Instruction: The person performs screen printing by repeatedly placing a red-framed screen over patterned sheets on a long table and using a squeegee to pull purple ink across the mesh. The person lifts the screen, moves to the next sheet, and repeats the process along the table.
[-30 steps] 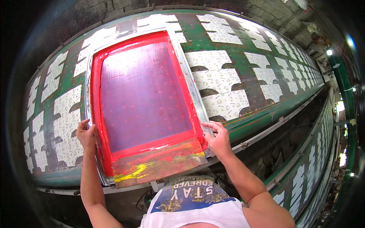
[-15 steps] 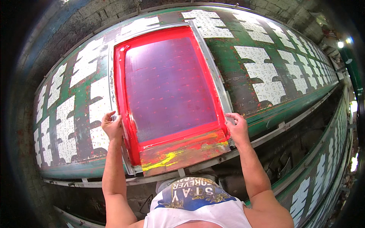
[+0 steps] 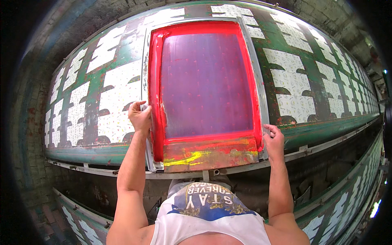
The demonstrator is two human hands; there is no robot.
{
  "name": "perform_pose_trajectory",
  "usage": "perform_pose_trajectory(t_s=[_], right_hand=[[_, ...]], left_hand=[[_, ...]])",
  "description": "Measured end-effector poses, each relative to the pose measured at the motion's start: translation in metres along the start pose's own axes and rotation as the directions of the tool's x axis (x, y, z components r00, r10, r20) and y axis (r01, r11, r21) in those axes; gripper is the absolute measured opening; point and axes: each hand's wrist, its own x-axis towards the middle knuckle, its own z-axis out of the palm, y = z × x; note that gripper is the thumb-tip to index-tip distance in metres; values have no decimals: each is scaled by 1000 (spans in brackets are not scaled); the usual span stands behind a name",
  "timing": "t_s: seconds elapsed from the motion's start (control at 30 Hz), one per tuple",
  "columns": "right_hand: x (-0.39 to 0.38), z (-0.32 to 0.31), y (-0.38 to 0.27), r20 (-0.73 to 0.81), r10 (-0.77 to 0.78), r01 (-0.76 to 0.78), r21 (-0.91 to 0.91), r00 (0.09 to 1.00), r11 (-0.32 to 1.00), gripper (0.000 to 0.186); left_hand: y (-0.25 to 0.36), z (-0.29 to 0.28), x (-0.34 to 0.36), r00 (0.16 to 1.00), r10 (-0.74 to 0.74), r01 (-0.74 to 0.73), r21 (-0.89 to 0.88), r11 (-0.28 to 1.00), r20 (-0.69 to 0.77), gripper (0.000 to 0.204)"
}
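Note:
A screen printing frame [image 3: 258,81] with pale metal rails lies across the long green table. Red ink borders its purple mesh [image 3: 208,85], thickest along the left side. My left hand [image 3: 140,116] is closed on the left rail, thumb and fingers pinching it. On the other side my right hand [image 3: 274,141] is closed at the lower part of the right rail. A brown board [image 3: 212,155] smeared with yellow and red covers the frame's near end. What lies beneath the mesh shows only as faint red marks.
White printed fabric pieces [image 3: 290,81] lie in rows on the green table [image 3: 261,43], on both sides of the frame. A metal rail [image 3: 294,155] runs along the table's near edge. Behind me to the right stands another table with similar pieces [image 3: 337,218].
The frame has shifted right along the table with both hands on it, baring more fabric on its left. The view has turned, so the frame now looks straighter.

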Motion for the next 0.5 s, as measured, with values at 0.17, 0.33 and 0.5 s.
perform_pose_trajectory(t_s=[0.17,0.33,0.5], right_hand=[[6,-15,11,6,-29,29,-4,1000,1000,35],[7,-22,16,43,-31,30,31,999,999,39],[-36,7,-9,103,-562,424,-770,820,477,50]], left_hand=[[8,13,-7,999,-32,34,-69,997,26,22],[5,19,-10,1000,-27,27,-68,997,6,20],[-10,19,-7,1000,10,-10,47,999,2,17]])
